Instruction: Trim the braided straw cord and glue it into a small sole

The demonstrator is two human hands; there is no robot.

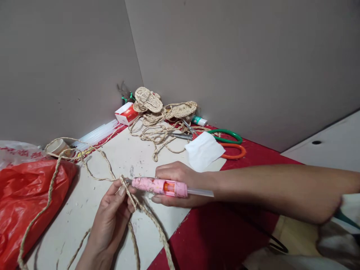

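My left hand [112, 212] pinches a braided straw rope [131, 195] between thumb and fingers, above the pale board. Several lengths of the rope hang down from it. My right hand [180, 174] grips a pink glue gun [160, 186], mostly hidden behind the gun's body. The gun points left, and its nozzle meets the rope beside my left fingertips; whether glue is coming out I cannot tell. From its back end a clear glue stick [200, 192] sticks out.
Scissors [237, 137] with green and orange handles lie under a white tissue [204, 150]. Behind are coiled straw soles [148, 99], a red-and-white box [126, 113] and pliers [126, 94]. A red plastic bag [33, 210], paper cup [57, 146] and glue sticks [97, 133] sit left. Grey walls [225, 56] meet behind.
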